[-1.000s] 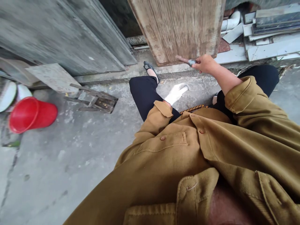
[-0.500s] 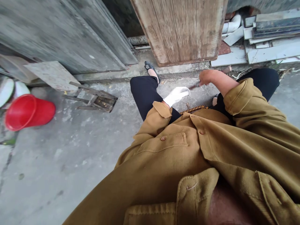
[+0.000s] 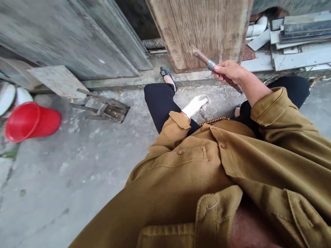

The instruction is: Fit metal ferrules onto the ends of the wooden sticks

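My bare right hand point(image 3: 229, 70) is closed around a brown wooden stick point(image 3: 201, 55). Silvery wire point(image 3: 211, 64) is wound in a tight band round the stick, just past my thumb. The stick slants up to the left in front of the wooden board, its lower end showing below my palm. Lower and to the left, my left hand point(image 3: 195, 105) wears a white glove, its fingers curled above the concrete floor. A small brownish piece point(image 3: 202, 113) shows just under the gloved fingers; what they grip is hidden.
A weathered wooden board point(image 3: 201, 31) stands upright ahead. Stacked tiles and planks point(image 3: 300, 51) lie at the right beside a white pipe point(image 3: 260, 27). On the left are a red bucket point(image 3: 49, 120) on its side, a small wooden stool point(image 3: 110, 110) and a leaning panel point(image 3: 57, 81).
My right hand has risen, lifting the stick from near the glove to a place before the board. The gloved left hand stays almost where it was, its fingers curled more downward.
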`<control>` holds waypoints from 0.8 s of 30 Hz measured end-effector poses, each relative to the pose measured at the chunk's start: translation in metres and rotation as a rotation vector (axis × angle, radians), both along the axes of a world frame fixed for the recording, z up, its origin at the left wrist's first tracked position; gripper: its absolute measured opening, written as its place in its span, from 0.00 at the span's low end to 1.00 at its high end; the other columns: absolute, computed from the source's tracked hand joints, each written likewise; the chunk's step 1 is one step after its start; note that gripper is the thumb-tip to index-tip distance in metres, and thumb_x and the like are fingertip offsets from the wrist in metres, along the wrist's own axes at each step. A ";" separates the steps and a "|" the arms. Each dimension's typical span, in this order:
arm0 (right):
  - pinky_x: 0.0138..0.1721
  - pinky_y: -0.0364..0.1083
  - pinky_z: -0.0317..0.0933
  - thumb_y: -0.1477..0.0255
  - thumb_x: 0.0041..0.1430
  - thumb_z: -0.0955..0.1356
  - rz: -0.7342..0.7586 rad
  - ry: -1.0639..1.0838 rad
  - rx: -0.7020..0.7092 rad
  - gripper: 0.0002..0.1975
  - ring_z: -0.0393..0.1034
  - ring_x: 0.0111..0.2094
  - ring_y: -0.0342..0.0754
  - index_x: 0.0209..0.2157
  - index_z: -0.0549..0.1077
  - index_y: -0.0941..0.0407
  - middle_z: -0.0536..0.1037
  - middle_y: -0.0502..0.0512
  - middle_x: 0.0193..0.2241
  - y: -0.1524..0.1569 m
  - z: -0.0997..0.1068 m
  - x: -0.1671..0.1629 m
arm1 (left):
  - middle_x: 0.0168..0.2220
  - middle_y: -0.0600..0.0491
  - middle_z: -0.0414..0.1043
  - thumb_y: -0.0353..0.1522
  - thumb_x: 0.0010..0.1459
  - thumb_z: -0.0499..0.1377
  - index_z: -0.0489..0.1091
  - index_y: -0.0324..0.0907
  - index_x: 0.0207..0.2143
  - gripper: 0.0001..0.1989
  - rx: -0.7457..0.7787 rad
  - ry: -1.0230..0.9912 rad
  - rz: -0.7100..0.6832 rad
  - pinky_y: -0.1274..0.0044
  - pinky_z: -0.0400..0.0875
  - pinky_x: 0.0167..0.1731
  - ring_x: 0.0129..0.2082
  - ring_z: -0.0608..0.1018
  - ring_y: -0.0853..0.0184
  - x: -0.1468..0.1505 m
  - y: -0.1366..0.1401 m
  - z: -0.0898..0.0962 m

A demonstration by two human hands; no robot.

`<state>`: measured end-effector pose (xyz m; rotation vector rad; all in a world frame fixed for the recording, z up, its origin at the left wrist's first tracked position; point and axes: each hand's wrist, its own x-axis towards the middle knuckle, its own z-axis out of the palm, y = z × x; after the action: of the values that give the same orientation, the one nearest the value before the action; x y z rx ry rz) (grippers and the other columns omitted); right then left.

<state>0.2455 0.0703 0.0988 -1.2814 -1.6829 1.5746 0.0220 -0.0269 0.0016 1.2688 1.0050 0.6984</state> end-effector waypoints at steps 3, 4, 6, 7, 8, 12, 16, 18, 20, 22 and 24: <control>0.43 0.49 0.71 0.60 0.73 0.72 0.011 -0.446 0.194 0.16 0.76 0.36 0.51 0.37 0.79 0.59 0.78 0.58 0.29 0.005 -0.009 -0.006 | 0.22 0.56 0.68 0.46 0.66 0.68 0.75 0.40 0.33 0.19 0.001 0.006 -0.013 0.77 0.62 0.23 0.18 0.64 0.73 -0.004 0.001 0.005; 0.49 0.52 0.72 0.62 0.71 0.73 0.063 -0.628 0.257 0.14 0.79 0.43 0.56 0.39 0.81 0.60 0.80 0.63 0.33 0.005 -0.010 -0.008 | 0.24 0.55 0.71 0.46 0.65 0.69 0.75 0.39 0.33 0.18 0.005 0.020 -0.027 0.77 0.63 0.23 0.19 0.64 0.73 -0.005 0.001 0.008; 0.57 0.56 0.69 0.64 0.67 0.77 0.228 -0.918 0.301 0.14 0.78 0.53 0.65 0.40 0.82 0.62 0.83 0.70 0.41 0.000 -0.012 -0.013 | 0.28 0.52 0.76 0.43 0.64 0.69 0.76 0.39 0.33 0.16 0.035 0.085 -0.049 0.77 0.67 0.27 0.21 0.68 0.72 -0.007 0.003 0.012; 0.58 0.57 0.69 0.64 0.64 0.78 0.323 -1.007 0.264 0.14 0.77 0.55 0.67 0.39 0.83 0.62 0.83 0.71 0.41 -0.004 -0.012 -0.015 | 0.29 0.52 0.77 0.41 0.64 0.69 0.76 0.39 0.32 0.15 0.064 0.132 -0.050 0.76 0.70 0.30 0.24 0.71 0.71 -0.007 0.004 0.013; 0.56 0.57 0.69 0.63 0.62 0.79 0.419 -1.058 0.185 0.14 0.78 0.54 0.66 0.37 0.83 0.61 0.83 0.69 0.40 -0.008 -0.012 -0.016 | 0.30 0.52 0.78 0.38 0.62 0.69 0.76 0.39 0.31 0.13 0.098 0.180 -0.037 0.76 0.71 0.34 0.27 0.73 0.69 -0.008 0.005 0.013; 0.42 0.47 0.68 0.56 0.61 0.80 0.801 -0.994 -0.211 0.21 0.76 0.34 0.49 0.29 0.79 0.61 0.76 0.53 0.26 -0.019 -0.009 -0.015 | 0.33 0.53 0.80 0.31 0.59 0.68 0.76 0.39 0.31 0.05 0.134 0.263 0.087 0.76 0.73 0.40 0.34 0.76 0.67 -0.014 0.013 0.006; 0.35 0.41 0.61 0.51 0.63 0.78 0.916 -0.592 -0.205 0.24 0.67 0.27 0.40 0.32 0.79 0.60 0.74 0.48 0.25 -0.016 0.004 -0.003 | 0.29 0.53 0.76 0.33 0.62 0.68 0.74 0.39 0.31 0.09 0.053 0.133 0.205 0.77 0.69 0.31 0.27 0.72 0.70 -0.016 0.015 -0.001; 0.33 0.40 0.61 0.48 0.61 0.78 0.725 -0.335 -0.098 0.26 0.66 0.27 0.40 0.32 0.77 0.58 0.74 0.48 0.25 -0.014 0.009 0.001 | 0.27 0.53 0.74 0.39 0.64 0.68 0.74 0.39 0.33 0.13 0.042 0.040 0.177 0.78 0.69 0.29 0.25 0.72 0.70 -0.015 0.011 -0.002; 0.29 0.40 0.60 0.47 0.64 0.76 0.453 -0.094 0.009 0.26 0.63 0.25 0.39 0.32 0.75 0.57 0.73 0.49 0.25 -0.010 0.011 0.002 | 0.27 0.53 0.73 0.43 0.66 0.68 0.76 0.39 0.35 0.16 0.037 -0.041 0.101 0.78 0.69 0.28 0.26 0.74 0.70 -0.013 0.006 -0.002; 0.26 0.40 0.58 0.50 0.72 0.70 0.157 0.056 0.096 0.23 0.61 0.23 0.39 0.34 0.72 0.56 0.72 0.49 0.26 -0.005 0.008 0.001 | 0.26 0.53 0.72 0.47 0.64 0.68 0.76 0.39 0.35 0.19 0.021 -0.082 0.006 0.78 0.68 0.27 0.25 0.74 0.69 -0.010 0.002 -0.002; 0.25 0.41 0.58 0.57 0.77 0.65 -0.064 0.069 0.149 0.20 0.59 0.22 0.39 0.34 0.69 0.56 0.70 0.49 0.26 0.003 0.003 0.000 | 0.25 0.52 0.72 0.49 0.63 0.69 0.77 0.38 0.34 0.22 0.023 -0.081 -0.060 0.78 0.66 0.25 0.24 0.73 0.70 -0.008 0.000 -0.001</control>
<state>0.2458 0.0731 0.1017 -1.1808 -1.6666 1.4116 0.0137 -0.0264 0.0002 1.2755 0.8917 0.7116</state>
